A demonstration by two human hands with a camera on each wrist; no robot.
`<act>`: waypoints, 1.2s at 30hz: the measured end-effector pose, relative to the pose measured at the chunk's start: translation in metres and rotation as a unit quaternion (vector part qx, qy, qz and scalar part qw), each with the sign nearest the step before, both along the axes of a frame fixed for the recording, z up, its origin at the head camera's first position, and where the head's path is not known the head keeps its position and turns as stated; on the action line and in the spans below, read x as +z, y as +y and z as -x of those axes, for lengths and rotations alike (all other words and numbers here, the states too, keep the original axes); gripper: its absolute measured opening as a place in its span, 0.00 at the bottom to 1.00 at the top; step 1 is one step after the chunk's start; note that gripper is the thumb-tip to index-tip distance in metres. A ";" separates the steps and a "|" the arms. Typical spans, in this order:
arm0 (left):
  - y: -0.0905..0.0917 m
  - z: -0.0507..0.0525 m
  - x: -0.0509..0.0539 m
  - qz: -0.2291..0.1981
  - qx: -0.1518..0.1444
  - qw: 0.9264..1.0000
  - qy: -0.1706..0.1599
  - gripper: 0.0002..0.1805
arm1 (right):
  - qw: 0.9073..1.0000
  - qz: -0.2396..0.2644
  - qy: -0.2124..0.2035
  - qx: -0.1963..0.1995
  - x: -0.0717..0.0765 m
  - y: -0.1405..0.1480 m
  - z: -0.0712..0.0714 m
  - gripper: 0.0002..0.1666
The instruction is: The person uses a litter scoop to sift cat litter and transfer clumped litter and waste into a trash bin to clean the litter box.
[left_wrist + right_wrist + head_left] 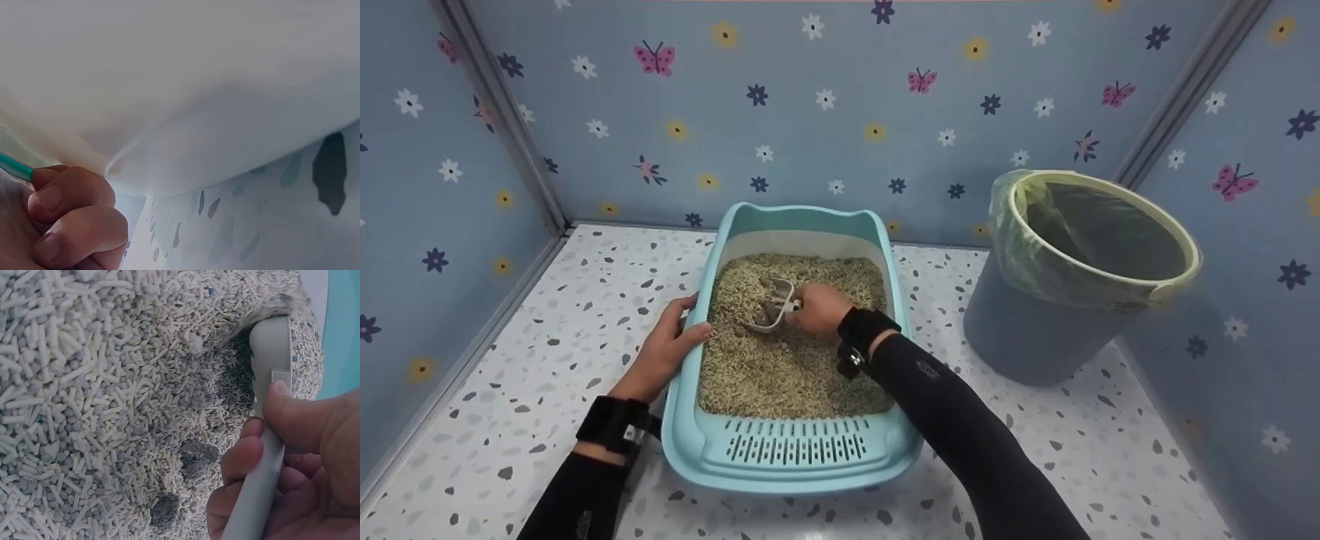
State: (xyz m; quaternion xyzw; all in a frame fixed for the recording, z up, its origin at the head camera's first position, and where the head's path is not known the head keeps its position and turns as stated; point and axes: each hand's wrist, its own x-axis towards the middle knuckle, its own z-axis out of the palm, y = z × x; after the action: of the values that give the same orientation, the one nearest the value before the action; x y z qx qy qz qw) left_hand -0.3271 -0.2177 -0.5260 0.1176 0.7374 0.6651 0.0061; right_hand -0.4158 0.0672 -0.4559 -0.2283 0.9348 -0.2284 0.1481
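Pale-grey plastic scoop [272, 451]: judged light, stiff; best held by handle [253, 495], enclosed by right grip [821, 309]. Light-blue plastic tray [795, 477]: clasped by left grip [664, 349].

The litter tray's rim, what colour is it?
Light blue; the tray's rim shows best in the head view.

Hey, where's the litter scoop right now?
In the head view, the litter scoop is in the right hand, its scooping end down in the litter, slightly left of the middle of the blue litter tray.
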 end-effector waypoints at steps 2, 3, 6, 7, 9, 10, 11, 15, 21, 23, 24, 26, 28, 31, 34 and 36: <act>0.000 -0.001 0.001 0.003 0.000 1.000 0.000 0.36 | 1.000 0.012 -0.004 0.004 0.002 0.001 -0.001 0.12; 0.001 -0.001 0.001 0.004 0.000 1.000 -0.002 0.36 | 1.000 0.018 -0.006 0.006 0.003 0.002 -0.001 0.12; 0.001 -0.001 0.001 0.005 0.001 1.000 -0.004 0.36 | 0.999 0.036 -0.009 0.010 0.006 0.004 -0.002 0.11; 0.001 -0.001 0.000 0.005 0.003 1.000 -0.004 0.36 | 0.999 0.042 -0.009 0.010 0.007 0.004 -0.002 0.11; 0.001 0.000 0.000 0.005 0.006 1.000 -0.006 0.36 | 0.999 0.050 -0.006 0.011 0.010 0.005 -0.002 0.11; 0.001 0.000 -0.001 0.005 0.009 1.000 -0.006 0.36 | 0.999 0.052 -0.003 0.010 0.011 0.006 -0.002 0.11; 0.002 0.000 -0.001 0.006 0.011 1.000 -0.006 0.35 | 0.998 0.054 0.001 0.010 0.012 0.006 -0.001 0.11; 0.002 0.000 -0.002 0.006 0.013 1.000 -0.002 0.36 | 0.998 0.068 0.008 0.001 0.016 0.008 -0.003 0.11; 0.002 0.001 0.000 0.002 0.007 1.000 -0.003 0.36 | 0.996 0.084 0.013 -0.027 0.026 0.013 -0.010 0.09; 0.002 0.001 0.001 -0.002 0.006 1.000 -0.002 0.35 | 0.996 0.086 0.014 -0.035 0.030 0.015 -0.014 0.10; 0.002 0.001 0.002 -0.001 0.006 1.000 -0.001 0.35 | 0.995 0.087 0.014 -0.036 0.033 0.016 -0.016 0.10; 0.002 0.001 0.002 0.001 0.008 1.000 0.002 0.35 | 0.995 0.094 0.012 -0.040 0.039 0.017 -0.021 0.11; 0.002 0.001 0.002 0.005 0.009 1.000 0.004 0.36 | 0.994 0.100 0.011 -0.042 0.044 0.019 -0.027 0.11; 0.002 0.001 0.001 0.008 0.010 1.000 0.004 0.36 | 0.994 0.096 0.018 -0.045 0.052 0.024 -0.034 0.12; 0.001 0.000 0.001 0.012 0.005 1.000 0.000 0.36 | 0.994 0.090 0.031 -0.051 0.058 0.031 -0.042 0.13; 0.001 0.000 0.001 0.012 0.003 1.000 -0.004 0.36 | 0.993 0.097 0.038 -0.056 0.061 0.035 -0.045 0.13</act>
State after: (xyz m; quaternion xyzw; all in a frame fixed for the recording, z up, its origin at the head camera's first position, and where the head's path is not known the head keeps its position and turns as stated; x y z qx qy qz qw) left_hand -0.3267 -0.2166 -0.5245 0.1127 0.7457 0.6567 0.0081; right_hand -0.3707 0.1027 -0.3948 -0.1972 0.9245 -0.3169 0.0770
